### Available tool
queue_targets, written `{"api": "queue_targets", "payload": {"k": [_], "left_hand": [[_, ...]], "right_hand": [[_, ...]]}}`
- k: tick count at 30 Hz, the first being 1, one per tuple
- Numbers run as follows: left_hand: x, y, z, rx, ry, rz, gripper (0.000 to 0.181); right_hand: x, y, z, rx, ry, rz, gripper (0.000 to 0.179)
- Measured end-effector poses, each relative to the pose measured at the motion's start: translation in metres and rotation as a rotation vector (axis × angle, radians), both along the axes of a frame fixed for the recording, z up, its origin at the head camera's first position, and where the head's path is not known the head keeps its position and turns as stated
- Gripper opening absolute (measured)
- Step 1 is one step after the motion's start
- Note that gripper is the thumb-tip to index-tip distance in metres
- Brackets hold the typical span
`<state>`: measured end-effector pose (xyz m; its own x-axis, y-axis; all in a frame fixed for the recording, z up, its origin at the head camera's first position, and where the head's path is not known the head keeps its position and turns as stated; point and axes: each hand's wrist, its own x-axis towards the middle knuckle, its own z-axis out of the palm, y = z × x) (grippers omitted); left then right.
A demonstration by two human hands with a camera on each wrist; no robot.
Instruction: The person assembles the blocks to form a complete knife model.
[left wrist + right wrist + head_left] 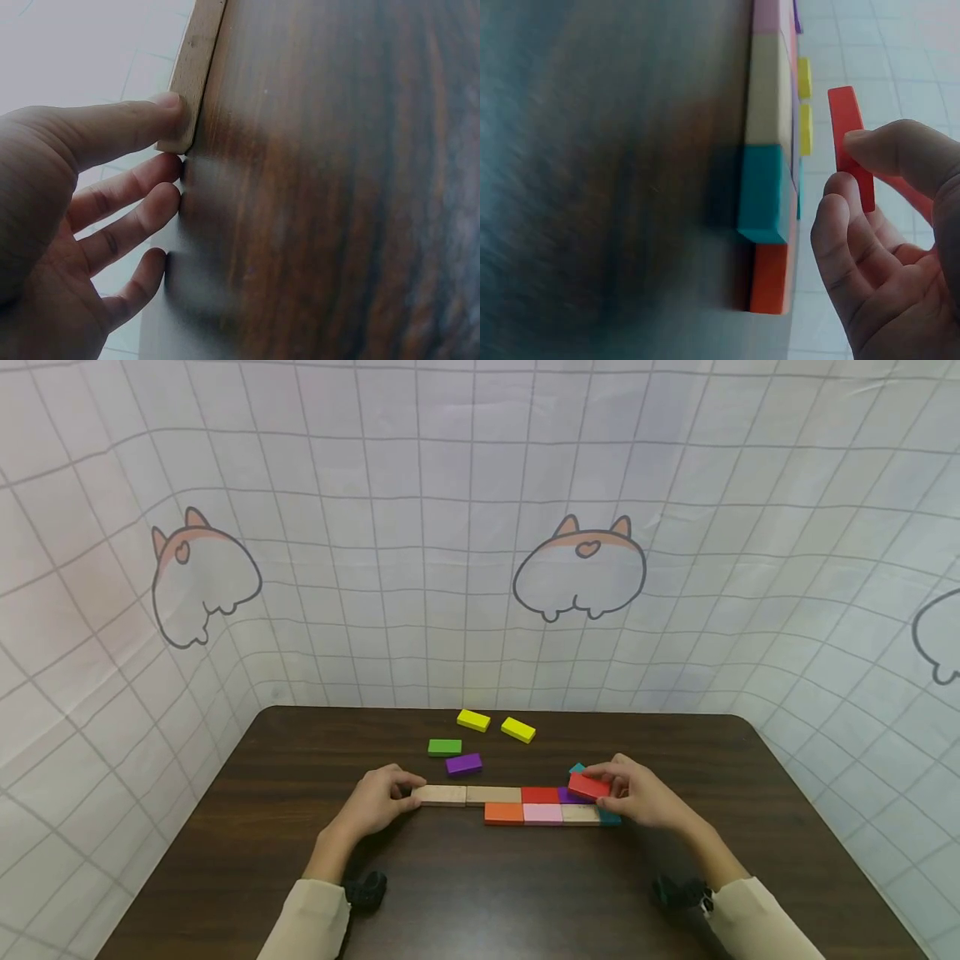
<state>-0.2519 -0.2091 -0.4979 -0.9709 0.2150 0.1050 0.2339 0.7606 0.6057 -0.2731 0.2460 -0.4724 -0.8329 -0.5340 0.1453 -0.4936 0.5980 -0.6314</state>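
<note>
In the head view my left hand [381, 800] is at the left end of the back row, thumb and fingers pinching the end of a plain wooden block [441, 796]. The left wrist view shows the thumb pressed on that block's side [196, 67], the other fingertips close to the tabletop. My right hand [637, 792] grips a red block [849, 124] between thumb and fingers, raised and tilted over the row's right part. Below it lie a purple block [565, 795], partly covered, and a teal block [763, 187] ending the front row. An orange-red block [769, 277] extends past the teal one.
The back row also has a second wooden block [493, 795] and a red one [540, 795]; the front row has orange [503, 813], pink [542, 813] and wooden [581, 814] blocks. Farther back lie loose green [445, 747], purple [464, 765] and yellow [518, 730] blocks.
</note>
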Motion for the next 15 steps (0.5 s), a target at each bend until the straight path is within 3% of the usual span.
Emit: {"api": "queue_targets", "payload": {"k": [15], "left_hand": [[0.000, -0.001, -0.001, 0.008, -0.010, -0.001, 0.024]], "right_hand": [[0.023, -0.022, -0.002, 0.017, -0.070, 0.104, 0.038]]}}
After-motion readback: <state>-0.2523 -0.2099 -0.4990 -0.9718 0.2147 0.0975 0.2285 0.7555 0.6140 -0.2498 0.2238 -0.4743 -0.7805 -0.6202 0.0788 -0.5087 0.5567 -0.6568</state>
